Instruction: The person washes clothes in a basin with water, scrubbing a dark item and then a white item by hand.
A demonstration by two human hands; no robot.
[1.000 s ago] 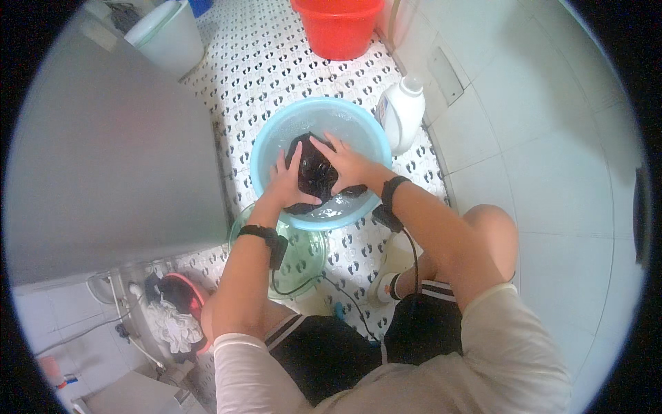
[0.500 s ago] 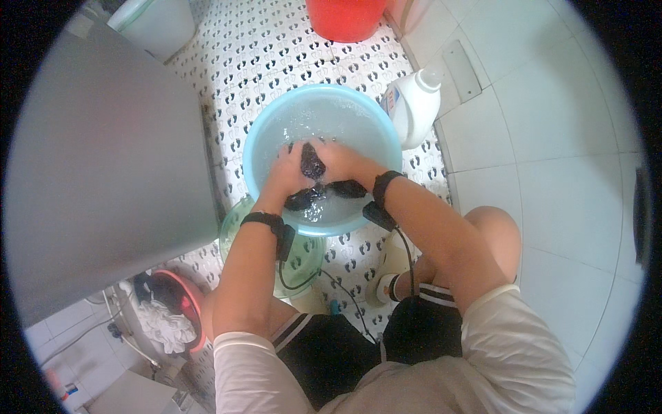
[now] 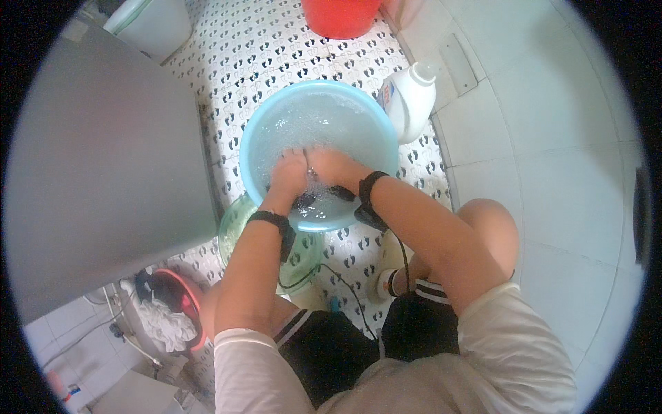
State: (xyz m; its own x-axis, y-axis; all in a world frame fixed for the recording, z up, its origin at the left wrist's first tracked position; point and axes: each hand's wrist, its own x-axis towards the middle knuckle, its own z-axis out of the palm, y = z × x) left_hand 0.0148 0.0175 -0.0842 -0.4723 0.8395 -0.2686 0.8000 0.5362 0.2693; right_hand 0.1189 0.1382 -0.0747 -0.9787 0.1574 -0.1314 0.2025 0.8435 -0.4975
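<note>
The left hand (image 3: 290,170) and right hand (image 3: 331,165) look closed on wet black cloth (image 3: 340,193) in a round light-blue plastic basin (image 3: 318,83), seemingly mid-scrub; another rub would need a firm hold.

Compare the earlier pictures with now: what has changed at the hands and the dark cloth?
The left hand and right hand, spread apart over the dark cloth at first, have closed in side by side, fingers curled. The cloth is now mostly hidden by hands and water; any grip is unclear. The blue basin, white bottle and red bucket stayed in place.
</note>
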